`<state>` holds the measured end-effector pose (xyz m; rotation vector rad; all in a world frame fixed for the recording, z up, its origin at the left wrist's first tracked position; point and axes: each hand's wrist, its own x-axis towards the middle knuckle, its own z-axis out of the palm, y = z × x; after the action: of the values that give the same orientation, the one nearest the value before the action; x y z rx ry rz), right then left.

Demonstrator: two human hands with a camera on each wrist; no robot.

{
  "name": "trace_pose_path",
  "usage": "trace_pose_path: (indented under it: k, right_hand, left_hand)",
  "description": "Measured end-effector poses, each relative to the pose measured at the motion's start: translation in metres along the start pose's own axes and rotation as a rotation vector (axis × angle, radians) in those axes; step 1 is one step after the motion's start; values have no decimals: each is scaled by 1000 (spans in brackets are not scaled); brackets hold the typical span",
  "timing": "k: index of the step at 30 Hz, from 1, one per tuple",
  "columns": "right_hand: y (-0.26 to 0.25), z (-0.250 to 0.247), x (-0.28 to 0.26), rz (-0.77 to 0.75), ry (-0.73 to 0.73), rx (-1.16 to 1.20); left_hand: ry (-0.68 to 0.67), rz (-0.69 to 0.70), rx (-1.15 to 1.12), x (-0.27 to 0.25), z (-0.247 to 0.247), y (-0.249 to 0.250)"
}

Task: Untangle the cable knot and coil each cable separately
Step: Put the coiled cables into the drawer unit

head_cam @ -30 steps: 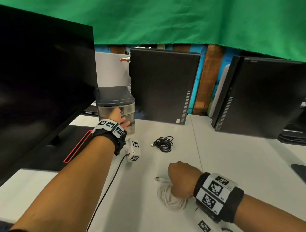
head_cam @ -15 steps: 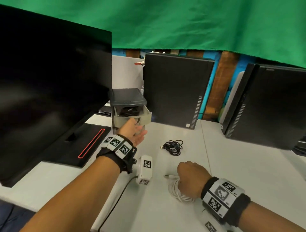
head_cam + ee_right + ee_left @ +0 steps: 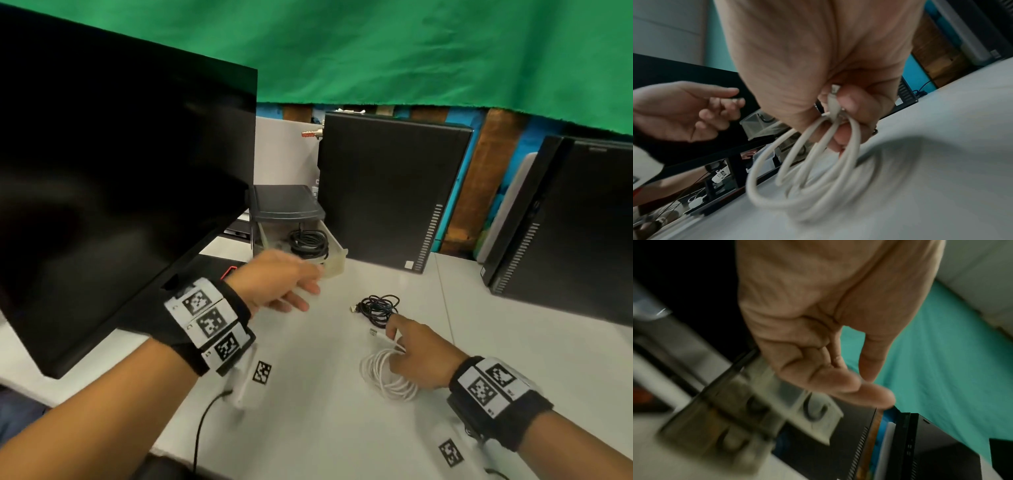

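My right hand (image 3: pixel 416 354) grips a coiled white cable (image 3: pixel 385 377) low over the white table, index finger stretched toward a black coiled cable (image 3: pixel 378 306) lying further back. In the right wrist view the fingers (image 3: pixel 849 104) curl round the white cable's loops (image 3: pixel 797 178) and its plug. My left hand (image 3: pixel 284 282) hovers with relaxed fingers and holds nothing, just in front of a small drawer unit (image 3: pixel 286 205). Its top drawer (image 3: pixel 334 258) stands pulled out with another black coiled cable (image 3: pixel 308 243) inside. The left wrist view shows the empty hand (image 3: pixel 830 369) above the drawer (image 3: pixel 818 418).
A large black monitor (image 3: pixel 113 178) fills the left side, its base under my left arm. Two black computer towers (image 3: pixel 390 185) (image 3: pixel 575 222) stand at the back. A white tagged box (image 3: pixel 255 377) with a black wire lies on the white table (image 3: pixel 513 349) near my left wrist.
My left hand pulled the top drawer open, then let go and drew back toward me. My right hand stayed on the white coil and stretched out its index finger.
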<state>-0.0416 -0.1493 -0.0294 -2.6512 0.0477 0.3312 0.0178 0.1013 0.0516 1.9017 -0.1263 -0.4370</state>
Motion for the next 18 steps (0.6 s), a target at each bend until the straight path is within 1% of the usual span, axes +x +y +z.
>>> trace_pose_path:
  k: [3, 4, 5, 8, 10, 11, 13, 15, 17, 18]
  right_hand:
    - [-7, -4, -3, -54, -21, 14]
    - [-12, -7, -4, -89, -4, 5]
    - [-19, -12, -4, -126, 20, -4]
    - [-43, -29, 0, -230, 85, -12]
    - [-58, -38, 6, -280, 117, -39]
    - [-65, -42, 10, -297, 125, -51]
    - [-77, -49, 17, -309, 125, -69]
    - [-85, -53, 24, -304, 108, -108]
    - [-89, -55, 29, -301, 87, -138]
    - [-90, -55, 32, -302, 83, -144]
  left_hand:
    - [194, 201, 203, 11, -11, 30]
    - [226, 247, 290, 20, -15, 40]
    - [224, 266, 396, 28, -17, 50]
    - [96, 215, 805, 56, -15, 63]
    - [44, 151, 979, 77, -11, 62]
    - [48, 123, 1066, 85, -10, 59]
    - [104, 77, 1200, 104, -13, 54]
    - [143, 35, 1239, 116, -19, 50]
    - [177, 10, 1188, 117, -25, 49]
    - [217, 18, 1169, 117, -30, 49]
